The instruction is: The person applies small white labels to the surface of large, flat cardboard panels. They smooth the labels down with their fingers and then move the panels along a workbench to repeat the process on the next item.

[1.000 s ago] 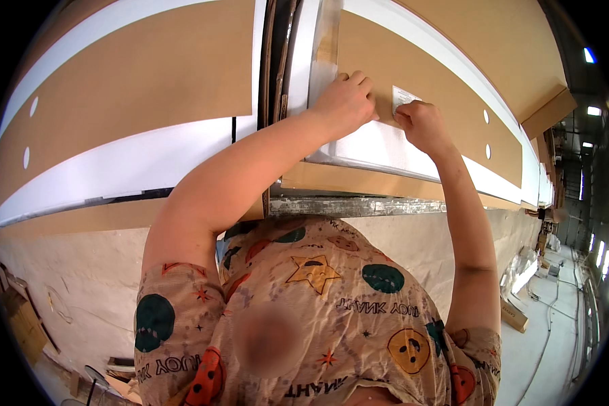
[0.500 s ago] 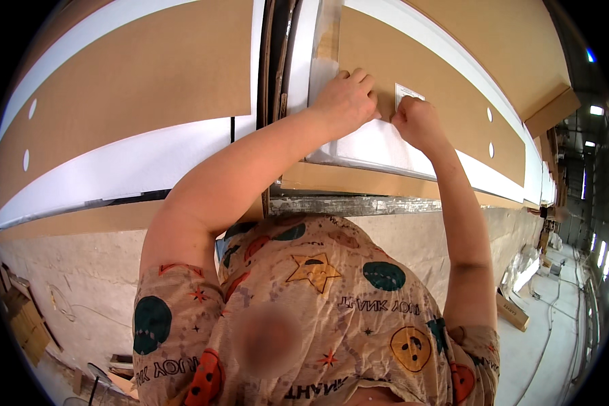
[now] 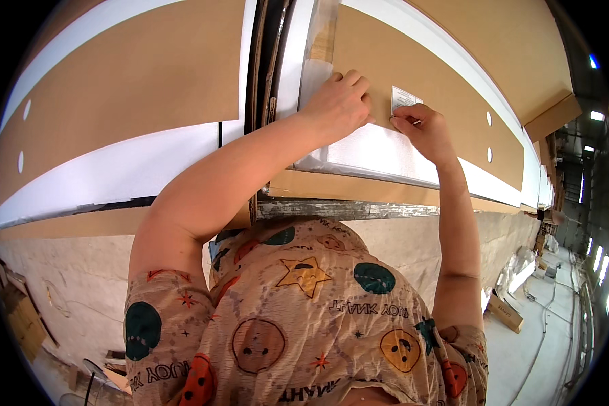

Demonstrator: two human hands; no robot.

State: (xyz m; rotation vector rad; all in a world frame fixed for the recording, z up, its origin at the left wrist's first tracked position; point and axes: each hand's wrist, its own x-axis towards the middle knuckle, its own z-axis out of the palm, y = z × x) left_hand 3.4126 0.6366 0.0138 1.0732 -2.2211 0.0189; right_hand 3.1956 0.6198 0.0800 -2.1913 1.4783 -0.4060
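Observation:
A brown cardboard sheet (image 3: 446, 88) lies over white foam (image 3: 372, 152) in a long open pack on my right. Clear plastic film (image 3: 318, 61) covers the pack's left end. My left hand (image 3: 342, 103) rests by that end, fingers curled and closed at the sheet's near edge; what they hold, if anything, is hidden. To its right, my right hand (image 3: 423, 128) pinches its thumb and fingertips together beside a small white printed label (image 3: 402, 99). Whatever is between those fingertips is too small to make out.
A similar pack with a brown sheet (image 3: 128, 81) and white foam lies on the left, across a dark narrow gap (image 3: 267, 74). A large cardboard flap (image 3: 501, 40) stands beyond. Boards edge the near side. Cables and a carton (image 3: 505, 313) lie on the floor at right.
My right hand has turned and opened slightly, showing its pinched fingertips and more of the label. My left hand has shifted a little left with the view.

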